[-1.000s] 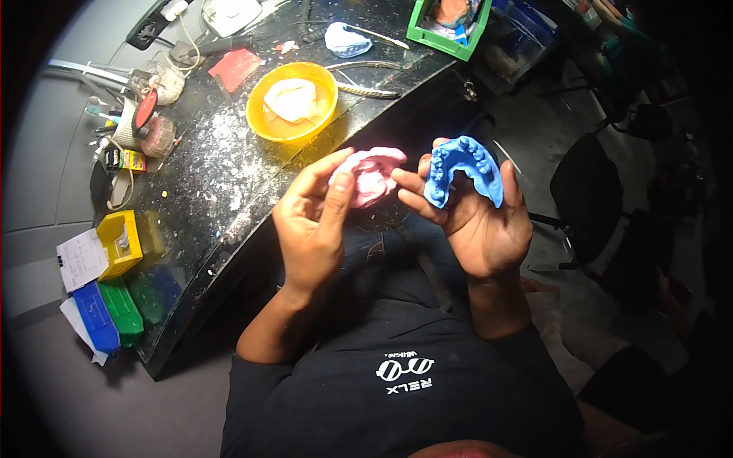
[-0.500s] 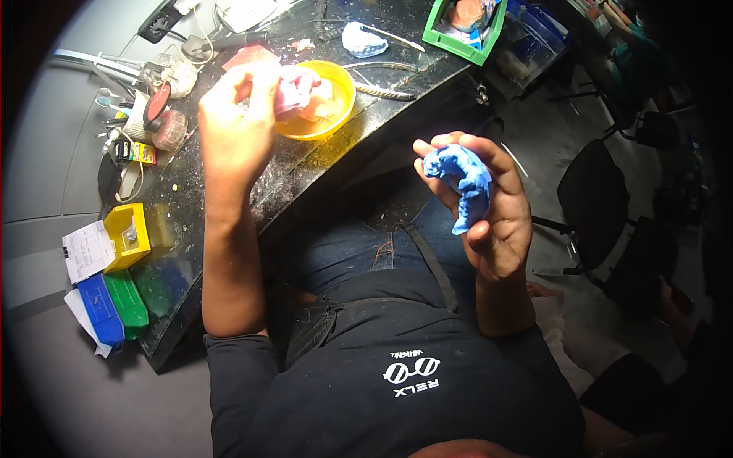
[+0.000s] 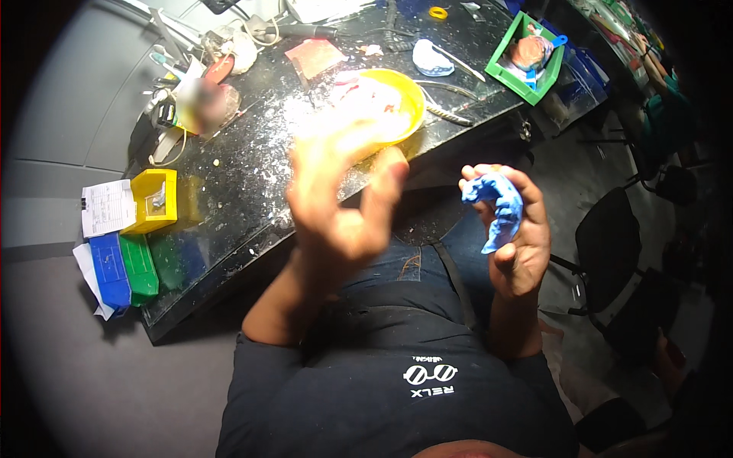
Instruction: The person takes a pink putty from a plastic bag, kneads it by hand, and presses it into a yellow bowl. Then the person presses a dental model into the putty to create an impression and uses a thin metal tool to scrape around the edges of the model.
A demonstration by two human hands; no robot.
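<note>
A curved blue dental impression (image 3: 507, 212) with a ridged, lumpy inner side rests in my right hand (image 3: 532, 248), held between thumb and fingers over my lap. My left hand (image 3: 336, 202) is raised in front of the bench edge, thumb spread from the fingers and nothing visible in it. Motion and glare blur its fingertips. Just beyond it stands a yellow bowl (image 3: 418, 107) with pinkish material (image 3: 374, 95) inside, partly washed out by the light. Beside the bowl lie a white-and-blue dental mould (image 3: 432, 59) and a thin tool (image 3: 463, 63).
The dark, powder-specked bench (image 3: 252, 164) carries a red sheet (image 3: 314, 58) and a green bin (image 3: 504, 75) of dental pieces. Yellow (image 3: 169, 195), blue (image 3: 111, 269) and green (image 3: 139, 267) bins stand at the left edge. A black chair (image 3: 607, 237) is at right; another person (image 3: 663, 107) works farther off.
My left hand has come away from the bowl, nearer to me, and its fingers have spread. My right hand still holds the blue impression. The whole view has shifted somewhat.
</note>
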